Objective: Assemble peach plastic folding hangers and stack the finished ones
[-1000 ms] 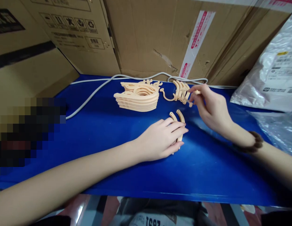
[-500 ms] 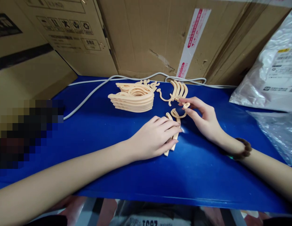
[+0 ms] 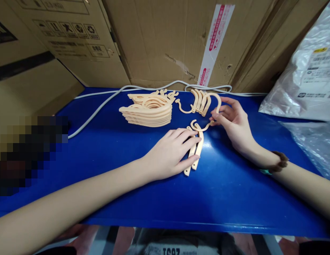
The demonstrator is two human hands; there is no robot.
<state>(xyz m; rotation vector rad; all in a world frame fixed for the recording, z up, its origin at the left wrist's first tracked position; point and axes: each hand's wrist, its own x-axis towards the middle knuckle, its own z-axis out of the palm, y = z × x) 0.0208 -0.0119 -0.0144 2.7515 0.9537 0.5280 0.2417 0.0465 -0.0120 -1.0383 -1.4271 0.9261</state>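
My left hand [image 3: 175, 152] rests with its fingers spread over two beige curved strips [image 3: 199, 150] on the blue table. Between thumb and fingers, my right hand [image 3: 230, 122] grips a beige hook [image 3: 216, 97], its curve pointing up. Another hook [image 3: 204, 128] lies at the upper ends of the strips, close to my right fingertips. Behind, several short curved pieces [image 3: 199, 101] stand side by side, with a loose hook [image 3: 184, 109] to their left. A stack of beige folded hanger parts [image 3: 149, 115] sits left of them.
Cardboard boxes [image 3: 165, 42] line the back of the blue table [image 3: 159, 209]. A white cable [image 3: 101, 102] runs along the rear and left. At right are a white plastic parcel [image 3: 300, 78] and a clear plastic bag [image 3: 311, 145]. A pixelated patch covers the far left.
The hook in my right hand has turned, so its curve now shows upright. My left hand has shifted slightly left, showing more of the strips. The whole view has moved a little.
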